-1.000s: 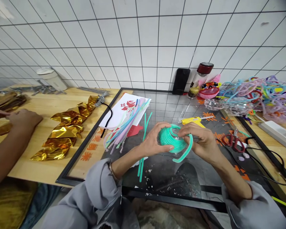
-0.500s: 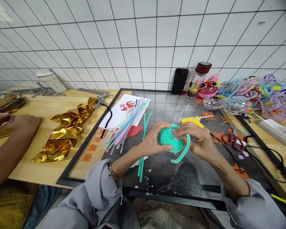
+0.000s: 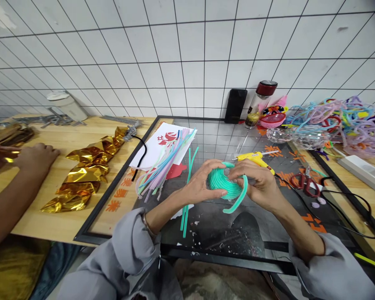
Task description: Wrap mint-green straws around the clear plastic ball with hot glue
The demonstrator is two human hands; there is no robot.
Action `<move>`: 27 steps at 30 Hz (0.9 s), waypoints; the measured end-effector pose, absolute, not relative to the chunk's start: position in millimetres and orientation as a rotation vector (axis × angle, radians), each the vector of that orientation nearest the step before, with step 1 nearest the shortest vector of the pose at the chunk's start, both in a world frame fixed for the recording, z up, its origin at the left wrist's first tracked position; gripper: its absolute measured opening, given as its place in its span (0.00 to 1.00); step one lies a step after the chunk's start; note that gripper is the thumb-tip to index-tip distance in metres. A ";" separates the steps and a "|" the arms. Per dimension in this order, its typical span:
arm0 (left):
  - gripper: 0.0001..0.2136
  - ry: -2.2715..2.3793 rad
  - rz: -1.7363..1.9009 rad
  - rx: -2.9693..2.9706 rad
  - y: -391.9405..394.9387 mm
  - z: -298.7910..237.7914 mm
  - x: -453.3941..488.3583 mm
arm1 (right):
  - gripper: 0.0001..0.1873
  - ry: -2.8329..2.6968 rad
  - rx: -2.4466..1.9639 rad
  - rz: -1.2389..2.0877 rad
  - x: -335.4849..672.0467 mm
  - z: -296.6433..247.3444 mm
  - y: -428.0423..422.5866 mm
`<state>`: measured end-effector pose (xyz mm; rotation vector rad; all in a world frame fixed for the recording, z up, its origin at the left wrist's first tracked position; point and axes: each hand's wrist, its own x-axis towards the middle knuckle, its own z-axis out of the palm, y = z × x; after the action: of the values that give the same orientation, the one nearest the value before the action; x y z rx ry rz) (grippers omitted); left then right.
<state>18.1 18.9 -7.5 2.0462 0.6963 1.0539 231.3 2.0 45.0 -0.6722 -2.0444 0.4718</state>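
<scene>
Loose grey sleeves [image 3: 133, 243], thin wristband [image 3: 147, 225]

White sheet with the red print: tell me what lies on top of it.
On the white sheet lie a bundle of pastel strips, extending past its lower edge, and a black strip crossing its left part. The red print shows; whatever the bundle covers cannot be seen.

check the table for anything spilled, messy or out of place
Mildly: small pale scraps litter the near part of the glossy black-framed panel, like unswept debris. At far right, the multicoloured heap of fuzzy stems lies tangled, unlike the straighter pastel stem bundle.
</scene>
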 end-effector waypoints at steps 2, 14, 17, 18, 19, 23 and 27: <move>0.30 0.696 1.053 2.050 19.1 -7.8 18.0 | 0.08 -2.044 -0.672 0.466 230.9 45.4 1.9; 0.28 0.643 1.080 2.071 20.2 -9.2 18.5 | 0.09 -2.053 -0.666 0.469 229.8 43.3 1.7; 0.28 0.650 1.076 2.070 20.1 -9.0 18.3 | 0.08 -2.049 -0.650 0.462 229.9 42.0 2.4; 0.28 0.655 1.073 2.071 20.0 -9.0 18.2 | 0.07 -2.049 -0.644 0.461 230.0 41.6 2.7; 0.28 0.659 1.070 2.073 19.9 -9.1 18.0 | 0.07 -2.047 -0.639 0.461 230.1 41.2 3.0; 0.27 0.662 1.059 2.081 20.4 -10.1 17.7 | 0.05 -2.044 -0.631 0.465 230.5 40.6 3.4; 0.27 0.628 1.090 2.085 21.3 -10.7 18.1 | 0.07 -2.008 -0.671 0.484 231.1 39.4 2.2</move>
<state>18.1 21.3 -10.7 2.0846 0.6283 1.0899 231.1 2.2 39.4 -0.6711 -2.0084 0.4844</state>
